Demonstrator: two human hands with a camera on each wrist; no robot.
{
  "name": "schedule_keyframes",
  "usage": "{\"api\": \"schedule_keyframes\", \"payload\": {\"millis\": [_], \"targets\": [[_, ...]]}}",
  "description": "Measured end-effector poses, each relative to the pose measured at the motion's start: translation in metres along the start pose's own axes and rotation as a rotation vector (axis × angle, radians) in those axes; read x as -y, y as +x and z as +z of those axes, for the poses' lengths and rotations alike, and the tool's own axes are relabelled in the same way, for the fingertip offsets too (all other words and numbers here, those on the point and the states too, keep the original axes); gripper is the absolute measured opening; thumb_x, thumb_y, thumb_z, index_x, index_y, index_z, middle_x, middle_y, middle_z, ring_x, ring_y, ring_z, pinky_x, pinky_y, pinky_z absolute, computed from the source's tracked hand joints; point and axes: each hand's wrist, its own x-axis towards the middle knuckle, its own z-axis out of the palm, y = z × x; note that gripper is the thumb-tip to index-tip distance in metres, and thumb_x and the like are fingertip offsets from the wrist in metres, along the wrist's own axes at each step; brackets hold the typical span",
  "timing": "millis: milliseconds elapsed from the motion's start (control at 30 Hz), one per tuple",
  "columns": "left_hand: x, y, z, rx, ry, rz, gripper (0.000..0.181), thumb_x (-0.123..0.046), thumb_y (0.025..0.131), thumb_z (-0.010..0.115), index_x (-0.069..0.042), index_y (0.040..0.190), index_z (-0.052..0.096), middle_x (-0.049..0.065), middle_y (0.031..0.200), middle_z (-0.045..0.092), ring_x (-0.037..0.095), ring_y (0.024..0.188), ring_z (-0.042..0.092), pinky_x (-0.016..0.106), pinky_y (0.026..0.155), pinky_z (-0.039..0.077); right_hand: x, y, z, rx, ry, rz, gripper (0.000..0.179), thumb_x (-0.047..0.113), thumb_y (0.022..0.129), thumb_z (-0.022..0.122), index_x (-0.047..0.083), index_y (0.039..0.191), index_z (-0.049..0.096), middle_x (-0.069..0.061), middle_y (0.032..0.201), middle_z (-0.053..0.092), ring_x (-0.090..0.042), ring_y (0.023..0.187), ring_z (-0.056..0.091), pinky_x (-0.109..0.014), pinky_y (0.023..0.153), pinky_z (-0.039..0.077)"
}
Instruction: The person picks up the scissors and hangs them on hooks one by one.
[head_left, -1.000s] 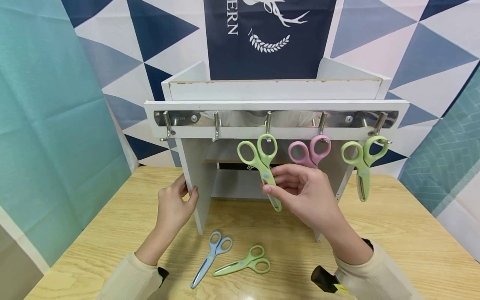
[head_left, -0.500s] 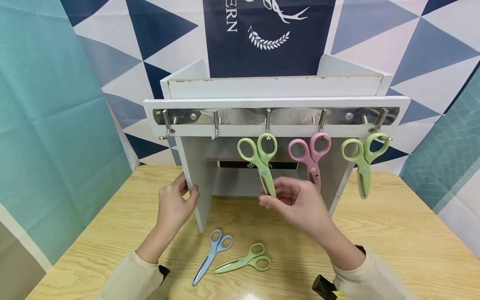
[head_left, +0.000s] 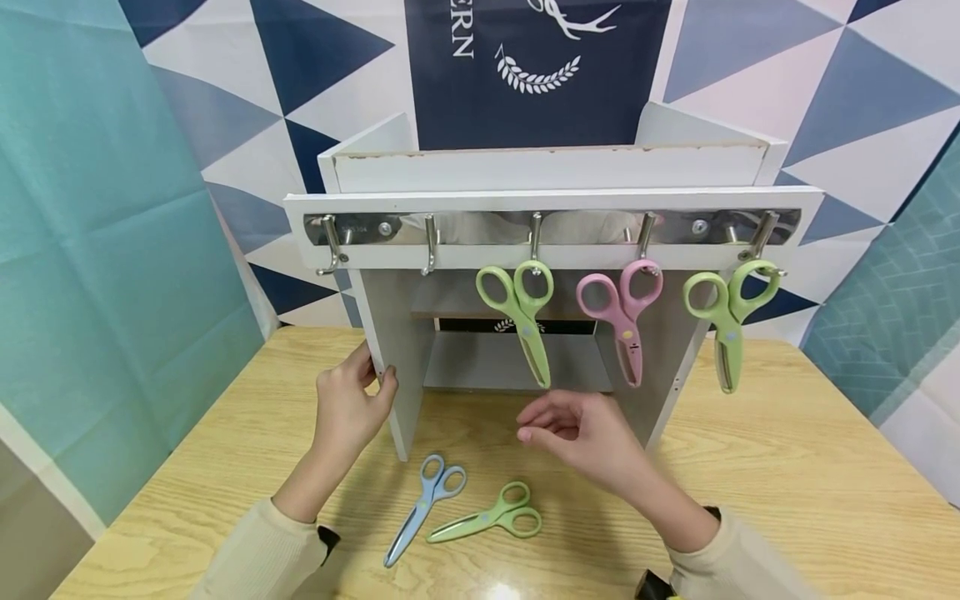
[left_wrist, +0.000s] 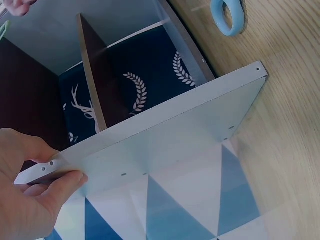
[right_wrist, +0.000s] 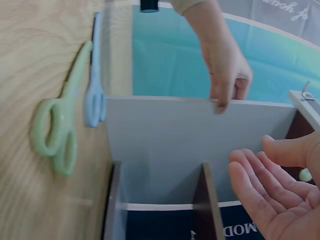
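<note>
My left hand [head_left: 348, 408] grips the front edge of the side panel [head_left: 384, 392] of a white shelf unit, thumb on one face and fingers on the other [left_wrist: 30, 195]. My right hand [head_left: 592, 433] holds nothing; its fingers are loosely bent just below the tip of green scissors [head_left: 528, 327] hanging from the middle hook. Pink scissors [head_left: 627, 325] hang by one finger loop from the hook to the right, and another green pair [head_left: 727, 323] from the rightmost hook. On the table lie blue scissors [head_left: 425, 505] and green scissors [head_left: 491, 517], both shut.
A metal hook rail [head_left: 480, 228] runs across the unit's front board, its two left hooks bare. Under it the unit has shelves [head_left: 480, 358]. The wooden table [head_left: 772, 467] extends on both sides. A patterned cloth [head_left: 337, 67] hangs behind, teal cloth [head_left: 127, 250] at left.
My right hand has released the green scissors on the middle hook and moved down, clear of the blades. The pink scissors now show fully. The left hand keeps its grip.
</note>
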Motion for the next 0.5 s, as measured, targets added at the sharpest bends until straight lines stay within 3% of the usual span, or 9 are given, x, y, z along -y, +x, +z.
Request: {"api": "schedule_keyframes", "payload": {"millis": [133,300,500], "targets": [[0.0,0.0,0.0,0.002,-0.006,-0.002,0.024,0.002,0.079,0.065,0.007,0.103,0.065,0.025,0.095,0.073,0.036,0.085,0.073,0.044,0.071,0.061,-0.006,-0.001,0.009,0.081,-0.044,-0.037,0.014,0.018,0.083,0.074,0.007,0.092,0.071,-0.002,0.083,0.075,-0.005,0.073,0.069,-0.019,0.064,0.056],[0.0,0.0,0.0,0.005,-0.014,-0.001,0.025,0.003,0.079,0.064,0.008,0.104,0.065,0.026,0.097,0.072,0.036,0.086,0.073,0.044,0.071,0.061,-0.009,-0.002,0.02,0.239,-0.068,-0.054,0.016,0.016,0.083,0.073,0.006,0.094,0.069,-0.002,0.084,0.074,-0.001,0.077,0.067,-0.018,0.069,0.057],[0.0,0.0,0.0,0.008,-0.029,-0.005,0.027,0.003,0.079,0.064,0.008,0.106,0.065,0.026,0.099,0.072,0.037,0.087,0.072,0.044,0.072,0.061,-0.011,-0.003,0.035,0.395,-0.196,-0.062,0.027,0.016,0.082,0.074,0.001,0.104,0.068,-0.01,0.096,0.074,-0.017,0.086,0.07,-0.022,0.073,0.059]]}}
